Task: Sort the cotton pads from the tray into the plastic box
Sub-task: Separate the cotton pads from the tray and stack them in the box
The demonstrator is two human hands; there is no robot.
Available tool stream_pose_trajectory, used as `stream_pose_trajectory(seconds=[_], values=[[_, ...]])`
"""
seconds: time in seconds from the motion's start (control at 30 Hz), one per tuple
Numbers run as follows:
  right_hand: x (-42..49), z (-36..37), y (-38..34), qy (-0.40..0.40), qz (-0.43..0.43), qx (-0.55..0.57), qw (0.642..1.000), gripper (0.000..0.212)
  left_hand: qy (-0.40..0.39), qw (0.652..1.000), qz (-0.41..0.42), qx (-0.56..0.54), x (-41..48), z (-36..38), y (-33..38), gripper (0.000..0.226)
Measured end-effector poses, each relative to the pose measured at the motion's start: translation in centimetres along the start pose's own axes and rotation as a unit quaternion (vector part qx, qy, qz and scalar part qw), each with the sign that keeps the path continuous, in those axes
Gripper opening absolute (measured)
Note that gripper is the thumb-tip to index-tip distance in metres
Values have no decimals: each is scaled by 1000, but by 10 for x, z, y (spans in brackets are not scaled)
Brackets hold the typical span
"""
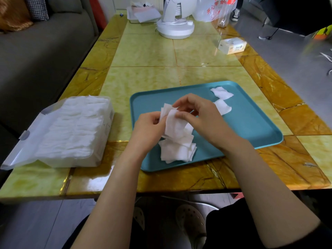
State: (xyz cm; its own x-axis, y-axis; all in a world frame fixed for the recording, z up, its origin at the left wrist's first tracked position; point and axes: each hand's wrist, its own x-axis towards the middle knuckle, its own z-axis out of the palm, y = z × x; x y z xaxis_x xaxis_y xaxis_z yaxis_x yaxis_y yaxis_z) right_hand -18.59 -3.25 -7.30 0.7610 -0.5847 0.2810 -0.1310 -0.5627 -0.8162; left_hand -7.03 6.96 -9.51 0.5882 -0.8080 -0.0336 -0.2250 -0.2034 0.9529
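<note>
By the near edge of the smooth teal tray point(251, 126) lies a loose heap of soft, square white cotton pads point(177, 151), too overlapped to count. Just above it the left hand point(147, 130) curls its fingers round a small bunch of pads point(173, 125), while the right hand point(201, 117) pinches the front pad's top edge. Two single pads point(222, 92) lie toward the tray's far right corner. One clear plastic box point(71, 133), packed with fluffy pads, sits at the left edge of the glossy marbled table point(152, 54). One tissue pack point(232, 45) rests by the far right edge.
</note>
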Motion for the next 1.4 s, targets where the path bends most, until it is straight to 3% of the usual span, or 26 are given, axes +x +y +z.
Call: stream_pose_trajectory(seconds=[0.1, 0.37, 0.57, 0.7, 0.77, 0.83, 0.9, 1.0, 1.1, 1.2, 1.3, 1.4], values=[[-1, 1, 1, 13, -26, -20, 999, 21, -19, 1000, 0, 17, -2, 0, 2, 71], [0, 4, 6, 44, -32, -43, 998, 17, -51, 996, 5, 68, -3, 3, 4, 44], [-1, 8, 5, -5, 9, -64, 998, 26, -58, 995, 13, 78, -4, 6, 5, 29], [-2, 6, 6, -12, 39, -46, 998, 27, -43, 997, -38, 60, -2, 7, 8, 28], [-1, 5, 7, 13, 36, -39, 998, 26, -49, 997, -61, 26, -1, 6, 10, 40], [0, 5, 6, 22, 30, -37, 999, 25, -74, 996, -49, 31, -3, 5, 11, 60], [-1, 6, 6, 24, 22, -33, 999, 24, -77, 995, -5, 66, -7, 5, 11, 54], [-2, 10, 7, 40, 4, -53, 998, 18, -12, 996, 20, 89, -5, 3, 6, 22], [0, 10, 10, 59, 5, -112, 992, 12, 84, 991, 27, 104, -2, -2, 3, 21], [-4, 10, 14, -35, 61, -155, 985, 17, 143, 981, 31, 127, -1, -7, 3, 21], [-10, 16, 16, -167, 102, -242, 950, 47, 164, 976, 34, 142, -2, -9, 2, 19], [-9, 17, 14, -189, 95, -285, 935, 59, 167, 975, 27, 141, -3, -9, 4, 19]])
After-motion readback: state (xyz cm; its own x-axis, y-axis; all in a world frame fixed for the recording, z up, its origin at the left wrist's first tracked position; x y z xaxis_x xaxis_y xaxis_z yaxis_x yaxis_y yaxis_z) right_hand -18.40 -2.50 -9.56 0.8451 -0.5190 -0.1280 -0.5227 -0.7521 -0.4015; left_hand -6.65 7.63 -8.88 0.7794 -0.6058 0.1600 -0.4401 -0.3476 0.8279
